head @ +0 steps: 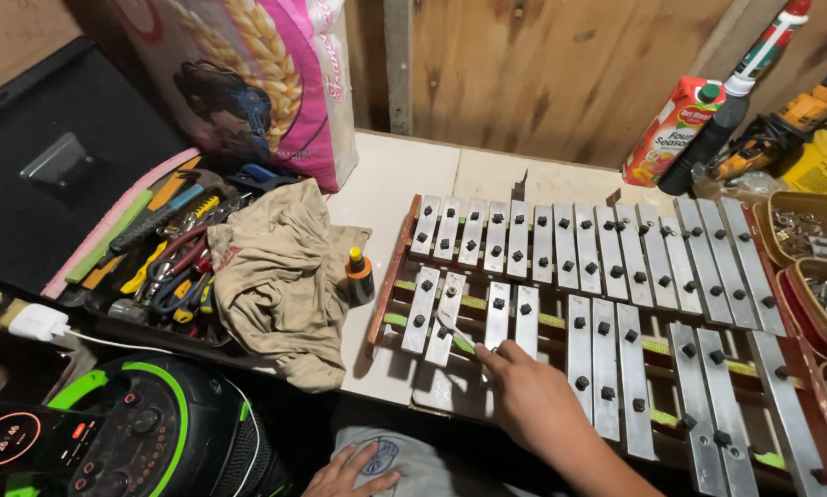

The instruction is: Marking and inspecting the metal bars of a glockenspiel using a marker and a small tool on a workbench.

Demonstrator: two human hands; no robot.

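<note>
**Metal bars under the right hand**

Silver metal bars of a glockenspiel (607, 285) fill the right half of the pale table (395, 175), bolted in two rows onto a reddish wooden frame. The right hand (528, 396) reaches in from the near edge, fingertips pinching a thin pale tool (457, 333) over a near-row bar. The left hand (344, 474) rests spread on the person's knee. A crumpled tan cloth (280, 267) lies to the left, beside a small orange-capped bottle (358, 271).
</note>
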